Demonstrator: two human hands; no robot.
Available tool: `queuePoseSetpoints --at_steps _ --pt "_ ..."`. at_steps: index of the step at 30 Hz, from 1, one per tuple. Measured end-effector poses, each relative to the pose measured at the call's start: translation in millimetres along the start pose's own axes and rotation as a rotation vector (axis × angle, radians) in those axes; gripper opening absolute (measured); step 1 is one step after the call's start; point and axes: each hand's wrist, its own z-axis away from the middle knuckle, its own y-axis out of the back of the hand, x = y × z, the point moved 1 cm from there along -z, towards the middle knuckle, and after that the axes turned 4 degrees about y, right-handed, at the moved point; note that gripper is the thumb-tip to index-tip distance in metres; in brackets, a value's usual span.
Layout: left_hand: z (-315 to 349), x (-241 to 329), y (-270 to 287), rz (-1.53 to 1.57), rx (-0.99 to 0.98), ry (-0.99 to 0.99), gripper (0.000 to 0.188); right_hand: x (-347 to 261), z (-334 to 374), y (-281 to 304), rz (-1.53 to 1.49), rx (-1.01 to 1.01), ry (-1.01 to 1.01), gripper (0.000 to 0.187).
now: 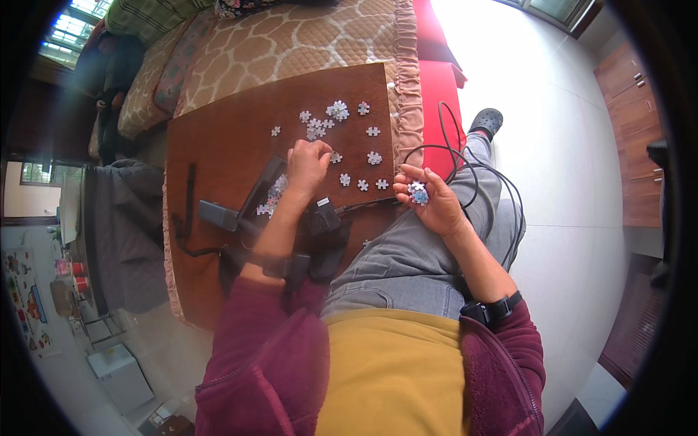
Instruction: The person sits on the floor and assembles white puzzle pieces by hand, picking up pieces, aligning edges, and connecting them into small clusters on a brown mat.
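Observation:
My left hand is over the brown table, its fingers bent together with the tips at a small pale jigsaw piece. Part of that piece is hidden by the fingers. Beside my right knee, my right hand is turned palm up, its fingers loosely curled around a small heap of jigsaw pieces. Loose pieces lie in a cluster beyond my left hand, with small piles and single pieces around them. Under my left wrist, more pieces sit in a dark tray.
A dark phone-like slab, a small black box and black straps lie on the table's near left part. Black cables loop over my right leg. A bed with a patterned cover stands behind the table.

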Motion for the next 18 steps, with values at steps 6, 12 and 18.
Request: queuePoseSetpoints --at_steps 6,12,18 --pt "6 8 4 0.060 -0.116 0.118 0.008 0 0 -1 0.000 0.013 -0.003 0.051" --pt "29 14 -2 0.132 -0.230 0.141 0.010 1 -1 -1 0.018 0.016 0.000 0.051" --pt "34 18 -12 0.035 -0.307 0.105 0.011 0 0 -1 0.028 0.018 -0.002 0.051"
